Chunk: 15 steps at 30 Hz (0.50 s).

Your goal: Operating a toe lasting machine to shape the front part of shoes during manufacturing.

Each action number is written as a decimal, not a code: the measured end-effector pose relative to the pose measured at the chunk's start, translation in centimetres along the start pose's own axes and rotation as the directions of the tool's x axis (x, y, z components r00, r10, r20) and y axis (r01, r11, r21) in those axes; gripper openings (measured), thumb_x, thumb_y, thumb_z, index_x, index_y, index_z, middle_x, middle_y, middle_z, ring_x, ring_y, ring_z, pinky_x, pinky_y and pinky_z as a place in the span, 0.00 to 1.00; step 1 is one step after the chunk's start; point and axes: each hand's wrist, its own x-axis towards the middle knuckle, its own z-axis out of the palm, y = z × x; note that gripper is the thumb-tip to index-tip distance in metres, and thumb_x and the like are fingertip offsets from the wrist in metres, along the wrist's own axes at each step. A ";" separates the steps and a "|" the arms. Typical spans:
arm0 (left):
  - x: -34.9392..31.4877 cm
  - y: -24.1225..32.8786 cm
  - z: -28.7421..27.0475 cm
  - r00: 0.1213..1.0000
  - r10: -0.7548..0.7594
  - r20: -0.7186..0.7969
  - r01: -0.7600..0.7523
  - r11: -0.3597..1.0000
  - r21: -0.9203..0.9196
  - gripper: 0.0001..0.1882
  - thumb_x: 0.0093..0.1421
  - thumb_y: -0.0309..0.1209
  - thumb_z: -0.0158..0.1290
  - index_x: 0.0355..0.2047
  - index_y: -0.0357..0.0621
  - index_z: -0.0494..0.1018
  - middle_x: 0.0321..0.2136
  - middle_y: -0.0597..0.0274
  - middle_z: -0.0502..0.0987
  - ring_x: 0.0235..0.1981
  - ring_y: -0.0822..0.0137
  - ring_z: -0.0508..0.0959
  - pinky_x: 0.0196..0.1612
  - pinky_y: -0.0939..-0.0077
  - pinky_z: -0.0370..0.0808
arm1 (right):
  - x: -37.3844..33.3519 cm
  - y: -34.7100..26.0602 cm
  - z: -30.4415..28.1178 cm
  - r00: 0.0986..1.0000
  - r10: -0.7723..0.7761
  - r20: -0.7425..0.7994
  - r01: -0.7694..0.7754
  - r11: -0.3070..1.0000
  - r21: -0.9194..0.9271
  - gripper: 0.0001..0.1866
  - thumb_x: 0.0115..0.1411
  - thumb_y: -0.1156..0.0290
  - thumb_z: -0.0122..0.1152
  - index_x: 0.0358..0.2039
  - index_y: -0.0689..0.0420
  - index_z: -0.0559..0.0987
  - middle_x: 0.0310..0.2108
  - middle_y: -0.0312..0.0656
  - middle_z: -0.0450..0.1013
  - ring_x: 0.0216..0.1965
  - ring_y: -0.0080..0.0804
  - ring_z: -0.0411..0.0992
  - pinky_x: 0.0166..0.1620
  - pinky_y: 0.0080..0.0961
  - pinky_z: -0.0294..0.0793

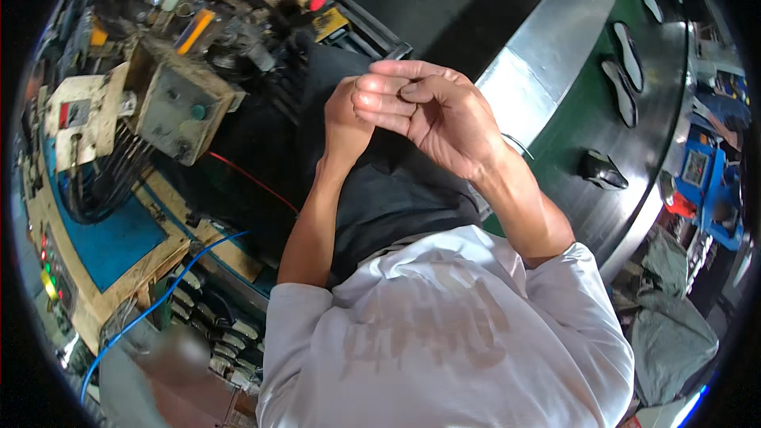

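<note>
Both my hands meet in front of my body, above my dark trousers. My right hand is turned palm up, its fingers stretched toward the left and its thumb bent over them; I see nothing held in it. Behind those fingertips is my left hand, touching or nearly touching them. Its back and wrist show, but its fingers are hidden, so whether it grips anything cannot be made out.
On the right, a green conveyor belt with a metal rim carries several shoes, a black one nearest. A grimy machine stands left, beside a blue-topped bench. A blue hose crosses below, near racked shoes.
</note>
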 end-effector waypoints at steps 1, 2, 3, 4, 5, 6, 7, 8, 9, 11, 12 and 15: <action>-0.4 -3.5 2.3 1.000 -0.016 -0.005 0.017 1.000 0.024 0.09 0.63 0.23 0.59 0.44 0.38 0.81 0.44 0.51 0.82 0.44 0.47 0.83 0.51 0.59 0.80 | 0.1 -0.1 -0.2 0.999 -0.023 -0.049 0.021 0.999 -0.036 0.21 0.68 0.87 0.41 0.58 0.80 0.72 0.54 0.69 0.78 0.58 0.63 0.80 0.66 0.50 0.81; 0.3 -3.9 3.9 1.000 -0.019 0.002 0.019 0.999 0.042 0.08 0.63 0.23 0.58 0.43 0.38 0.80 0.44 0.51 0.82 0.45 0.45 0.81 0.51 0.57 0.79 | 0.2 -0.7 -0.7 0.993 -0.066 -0.100 0.059 0.995 -0.075 0.21 0.68 0.87 0.41 0.58 0.80 0.72 0.54 0.68 0.78 0.58 0.62 0.80 0.66 0.49 0.81; -0.4 -4.1 5.1 0.979 0.193 -0.063 -0.170 0.950 0.262 0.09 0.63 0.21 0.58 0.44 0.39 0.81 0.44 0.52 0.80 0.47 0.46 0.80 0.53 0.56 0.78 | 0.0 -1.1 -1.6 0.989 -0.100 -0.111 0.086 0.989 -0.123 0.21 0.68 0.86 0.41 0.58 0.80 0.72 0.54 0.68 0.78 0.57 0.61 0.80 0.65 0.48 0.81; -1.3 -4.5 5.7 0.946 0.295 -0.137 -0.245 0.924 0.295 0.12 0.59 0.18 0.57 0.43 0.39 0.82 0.45 0.52 0.80 0.49 0.47 0.80 0.54 0.56 0.78 | -0.3 -1.4 -2.9 0.987 -0.101 -0.122 0.084 0.987 -0.134 0.21 0.68 0.86 0.41 0.58 0.80 0.72 0.54 0.68 0.78 0.57 0.61 0.80 0.65 0.48 0.81; -1.3 -4.4 5.8 0.955 0.263 -0.135 -0.225 0.943 0.243 0.13 0.57 0.16 0.57 0.42 0.39 0.82 0.45 0.52 0.80 0.49 0.47 0.80 0.54 0.57 0.78 | -0.6 -2.0 -4.5 0.975 -0.154 -0.157 0.116 0.967 -0.227 0.21 0.68 0.85 0.42 0.59 0.80 0.72 0.54 0.68 0.79 0.57 0.60 0.81 0.65 0.46 0.81; -1.4 -4.3 5.3 0.964 0.228 -0.135 -0.199 0.960 0.198 0.14 0.55 0.15 0.56 0.41 0.38 0.83 0.44 0.53 0.80 0.48 0.48 0.80 0.54 0.57 0.78 | -1.2 -2.5 -6.3 0.962 -0.201 -0.183 0.136 0.939 -0.317 0.22 0.68 0.84 0.43 0.60 0.80 0.72 0.54 0.67 0.79 0.57 0.59 0.81 0.65 0.44 0.81; -1.3 -4.1 5.1 0.967 0.211 -0.144 -0.189 0.970 0.152 0.15 0.53 0.13 0.55 0.40 0.38 0.83 0.44 0.52 0.80 0.48 0.48 0.81 0.54 0.58 0.78 | -2.2 -3.3 -8.1 0.903 -0.347 -0.254 0.157 0.817 -0.555 0.21 0.70 0.81 0.44 0.60 0.80 0.73 0.54 0.66 0.79 0.56 0.57 0.82 0.66 0.45 0.80; -1.6 -4.3 4.6 0.966 0.196 -0.167 -0.184 0.979 0.088 0.16 0.54 0.13 0.54 0.40 0.37 0.83 0.44 0.52 0.81 0.47 0.48 0.81 0.54 0.58 0.78 | -3.4 -4.3 -10.9 0.835 -0.480 -0.271 0.140 0.659 -0.739 0.21 0.72 0.79 0.45 0.60 0.79 0.74 0.54 0.65 0.80 0.56 0.56 0.82 0.66 0.45 0.80; -1.8 -4.0 4.1 0.965 0.194 -0.174 -0.182 0.980 0.087 0.16 0.54 0.13 0.53 0.40 0.37 0.83 0.44 0.51 0.81 0.47 0.48 0.81 0.54 0.59 0.78 | -5.2 -5.7 -15.4 0.746 -0.585 -0.320 0.070 0.546 -0.835 0.22 0.72 0.77 0.47 0.61 0.78 0.73 0.54 0.63 0.80 0.56 0.53 0.82 0.65 0.43 0.80; -2.0 -4.1 2.7 0.960 0.199 -0.199 -0.174 0.975 0.136 0.16 0.55 0.13 0.52 0.41 0.37 0.83 0.44 0.51 0.81 0.47 0.48 0.81 0.54 0.59 0.78 | -9.6 -8.4 -25.2 0.588 -0.752 -0.299 -0.195 0.227 -0.954 0.23 0.71 0.75 0.50 0.62 0.74 0.75 0.55 0.61 0.81 0.56 0.51 0.82 0.63 0.41 0.79; -2.3 -4.4 2.0 0.956 0.206 -0.209 -0.170 0.969 0.177 0.16 0.56 0.14 0.52 0.41 0.37 0.83 0.44 0.51 0.81 0.47 0.49 0.81 0.54 0.59 0.78 | -12.7 -9.2 -29.9 0.535 -0.810 -0.242 -0.379 0.025 -0.925 0.24 0.68 0.74 0.51 0.63 0.71 0.76 0.56 0.60 0.81 0.56 0.52 0.82 0.61 0.40 0.79; -2.4 -4.3 0.8 0.954 0.200 -0.223 -0.147 0.962 0.232 0.15 0.59 0.14 0.50 0.40 0.37 0.84 0.44 0.50 0.82 0.47 0.48 0.82 0.54 0.57 0.79 | -24.0 -6.6 -44.2 0.279 -0.931 -0.235 -0.743 -0.054 -0.667 0.26 0.65 0.70 0.59 0.61 0.68 0.76 0.56 0.61 0.79 0.59 0.60 0.77 0.63 0.46 0.75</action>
